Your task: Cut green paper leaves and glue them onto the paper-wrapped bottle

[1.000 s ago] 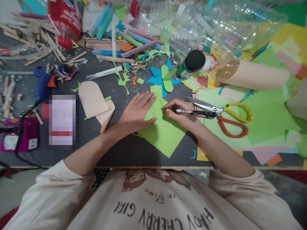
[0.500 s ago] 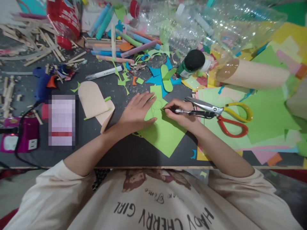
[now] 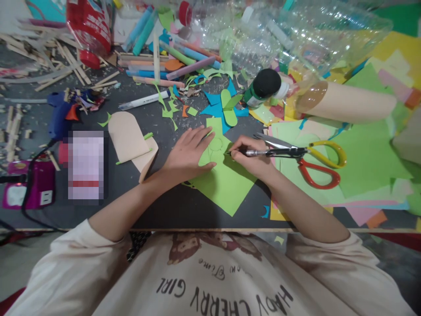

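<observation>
A bright green sheet of paper [image 3: 226, 188] lies on the dark table, with a circle and curved lines drawn near its top. My left hand [image 3: 189, 151] rests flat on its left side, fingers spread. In my right hand [image 3: 250, 153] a black and silver pen [image 3: 259, 152] is pinched, its tip at the paper just right of the drawn circle. Scissors [image 3: 299, 153] with yellow and red handles lie beyond the pen on stacked paper. Above the sheet sit a blue paper star shape [image 3: 212, 104] and folded green paper petals [image 3: 229, 107].
A blue glue gun [image 3: 59, 115] and a peach paper cutout [image 3: 126, 136] lie to the left. Behind are several markers [image 3: 190, 68], wooden sticks [image 3: 70, 63] and clear plastic bottles [image 3: 226, 26]. A green bottle with a black cap [image 3: 263, 87] stands behind my right hand.
My right hand and the pen have shifted slightly right and down. The line beside the circle reaches a little further. My left hand stays in place on the paper.
</observation>
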`<state>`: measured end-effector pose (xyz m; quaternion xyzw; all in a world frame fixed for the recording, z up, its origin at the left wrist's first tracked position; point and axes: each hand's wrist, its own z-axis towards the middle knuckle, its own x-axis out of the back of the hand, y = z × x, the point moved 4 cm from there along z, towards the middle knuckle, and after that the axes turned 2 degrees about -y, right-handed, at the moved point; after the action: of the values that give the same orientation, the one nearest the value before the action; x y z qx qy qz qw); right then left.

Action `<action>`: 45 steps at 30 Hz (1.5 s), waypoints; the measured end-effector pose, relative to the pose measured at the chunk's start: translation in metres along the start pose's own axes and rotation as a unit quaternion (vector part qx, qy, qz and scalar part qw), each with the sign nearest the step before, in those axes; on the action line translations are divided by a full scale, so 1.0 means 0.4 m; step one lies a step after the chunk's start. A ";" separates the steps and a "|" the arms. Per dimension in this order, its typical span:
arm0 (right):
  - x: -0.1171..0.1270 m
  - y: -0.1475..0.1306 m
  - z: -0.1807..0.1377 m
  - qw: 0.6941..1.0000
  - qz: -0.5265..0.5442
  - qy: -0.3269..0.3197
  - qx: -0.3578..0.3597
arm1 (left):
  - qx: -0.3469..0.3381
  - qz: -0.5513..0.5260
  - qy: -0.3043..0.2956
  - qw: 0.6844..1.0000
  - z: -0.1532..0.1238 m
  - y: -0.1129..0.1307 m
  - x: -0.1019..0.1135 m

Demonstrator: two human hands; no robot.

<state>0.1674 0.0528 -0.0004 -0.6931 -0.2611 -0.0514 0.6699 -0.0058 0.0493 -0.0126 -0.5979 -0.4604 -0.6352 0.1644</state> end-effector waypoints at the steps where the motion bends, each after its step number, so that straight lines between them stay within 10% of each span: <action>1: 0.000 0.000 0.000 1.000 0.002 0.001 -0.001 | 0.000 -0.001 0.000 1.000 0.000 0.000 -0.001; 45: -0.007 -0.004 0.000 0.999 -0.007 -0.032 0.030 | 0.017 0.003 0.020 1.000 0.001 0.000 0.004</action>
<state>0.1644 0.0518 -0.0001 -0.6721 -0.2886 -0.0260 0.6814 -0.0058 0.0501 -0.0112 -0.5837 -0.4653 -0.6390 0.1858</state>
